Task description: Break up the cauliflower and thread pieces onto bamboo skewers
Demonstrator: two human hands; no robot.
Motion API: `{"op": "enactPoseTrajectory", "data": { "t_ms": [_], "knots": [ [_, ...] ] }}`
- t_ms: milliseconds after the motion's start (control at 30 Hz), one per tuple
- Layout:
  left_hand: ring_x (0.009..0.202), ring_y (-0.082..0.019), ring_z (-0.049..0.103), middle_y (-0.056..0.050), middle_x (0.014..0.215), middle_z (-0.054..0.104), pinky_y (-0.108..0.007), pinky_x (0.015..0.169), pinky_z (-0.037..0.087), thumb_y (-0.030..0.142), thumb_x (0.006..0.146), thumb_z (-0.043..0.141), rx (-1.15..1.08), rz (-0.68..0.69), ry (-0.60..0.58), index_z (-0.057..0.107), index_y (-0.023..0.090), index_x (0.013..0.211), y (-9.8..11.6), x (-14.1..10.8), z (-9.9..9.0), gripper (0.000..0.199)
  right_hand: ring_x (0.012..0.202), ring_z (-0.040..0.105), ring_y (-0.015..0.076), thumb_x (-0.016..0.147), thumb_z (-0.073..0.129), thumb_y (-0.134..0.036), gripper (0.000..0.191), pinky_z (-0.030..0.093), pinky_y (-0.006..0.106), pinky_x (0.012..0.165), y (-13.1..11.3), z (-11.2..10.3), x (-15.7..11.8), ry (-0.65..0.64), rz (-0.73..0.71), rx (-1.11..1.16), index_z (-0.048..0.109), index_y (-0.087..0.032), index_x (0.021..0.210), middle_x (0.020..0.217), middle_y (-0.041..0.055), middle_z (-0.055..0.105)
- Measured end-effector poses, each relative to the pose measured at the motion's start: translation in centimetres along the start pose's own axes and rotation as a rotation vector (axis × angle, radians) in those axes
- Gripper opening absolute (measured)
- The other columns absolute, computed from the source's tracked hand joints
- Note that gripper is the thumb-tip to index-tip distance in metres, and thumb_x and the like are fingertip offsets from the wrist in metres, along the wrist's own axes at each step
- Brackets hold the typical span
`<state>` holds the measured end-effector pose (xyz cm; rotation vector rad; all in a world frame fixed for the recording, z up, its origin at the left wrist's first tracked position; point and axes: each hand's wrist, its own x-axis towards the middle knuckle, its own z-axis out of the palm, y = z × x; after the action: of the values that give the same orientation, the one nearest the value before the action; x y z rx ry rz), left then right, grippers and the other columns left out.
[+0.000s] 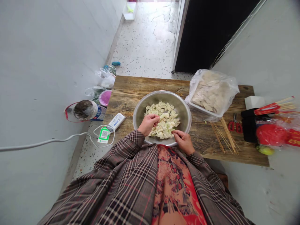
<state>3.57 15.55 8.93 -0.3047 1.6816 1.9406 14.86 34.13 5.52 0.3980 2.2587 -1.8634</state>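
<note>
A wide steel basin (139, 109) stands at the front of the wooden table, with many pale cauliflower florets (161, 109) spread over its bottom. Over the basin's left half is my left hand (148, 124), its thumb and fingers pinched together on a bit of cauliflower. My right hand (184, 142) reaches over the near right rim, fingertips closed on the edge of a cauliflower piece (167, 128) that lies between both hands. The fingertips partly cover what they grip.
Right of the basin are a bagged tub (211, 93) of pale slices, bamboo skewers (226, 136), red-handled scissors (235, 125) and a black holder (249, 126). A white power strip (116, 122) lies at the table's left edge (112, 106), with a bucket (92, 110) beyond it.
</note>
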Motion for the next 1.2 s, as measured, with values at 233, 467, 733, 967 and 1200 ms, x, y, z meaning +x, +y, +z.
{"op": "enactPoseTrajectory", "data": {
  "t_ms": [233, 467, 733, 967, 1200],
  "knots": [
    [0.047, -0.004, 0.042, -0.001, 0.057, 0.054, -0.017, 0.042, 0.027, 0.019, 0.063, 0.074, -0.18, -0.191, -0.026, 0.06, 0.011, 0.066, 0.3, -0.1, 0.1, 0.017, 0.049, 0.047, 0.0119, 0.082, 0.058, -0.04, 0.031, 0.036, 0.024, 0.05, 0.5, -0.1, 0.1, -0.001, -0.012, 0.005, 0.074, -0.016, 0.092, 0.056, -0.0009, 0.057],
    [0.047, -0.004, 0.043, 0.001, 0.054, 0.05, -0.015, 0.041, 0.025, 0.017, 0.061, 0.073, -0.18, -0.222, -0.046, 0.058, 0.011, 0.063, 0.7, 0.0, 0.1, 0.017, 0.049, 0.046, 0.0118, 0.083, 0.057, -0.04, 0.032, 0.037, 0.024, 0.05, 0.4, 0.3, 0.4, 0.003, -0.026, -0.021, 0.074, -0.015, 0.092, 0.053, -0.0016, 0.054],
    [0.041, -0.002, 0.035, 0.003, 0.052, 0.049, -0.017, 0.04, 0.022, 0.021, 0.065, 0.068, 0.069, -0.126, -0.04, 0.06, 0.01, 0.067, 0.3, 0.0, 0.7, 0.014, 0.049, 0.046, 0.0112, 0.082, 0.056, -0.04, 0.032, 0.037, 0.023, 0.05, 0.3, 1.1, 1.3, 0.013, -0.026, 0.051, 0.072, -0.014, 0.092, 0.056, -0.0011, 0.056],
    [0.043, -0.003, 0.035, 0.003, 0.052, 0.047, -0.018, 0.041, 0.021, 0.025, 0.068, 0.065, 0.052, -0.062, 0.046, 0.056, 0.011, 0.063, 0.1, 0.3, 0.6, 0.017, 0.048, 0.043, 0.0101, 0.083, 0.055, -0.039, 0.032, 0.034, 0.023, 0.048, 1.2, 1.0, 0.6, -0.008, 0.04, 0.131, 0.07, -0.012, 0.093, 0.053, -0.0031, 0.05],
    [0.043, -0.003, 0.034, 0.004, 0.051, 0.044, -0.018, 0.042, 0.02, 0.024, 0.066, 0.067, -0.025, -0.079, 0.06, 0.054, 0.012, 0.061, -0.3, 0.6, 0.4, 0.018, 0.048, 0.044, 0.0103, 0.083, 0.054, -0.039, 0.033, 0.035, 0.023, 0.049, 0.8, 0.7, -0.1, -0.001, 0.029, 0.057, 0.071, -0.012, 0.094, 0.054, -0.0022, 0.052]
  ]
}}
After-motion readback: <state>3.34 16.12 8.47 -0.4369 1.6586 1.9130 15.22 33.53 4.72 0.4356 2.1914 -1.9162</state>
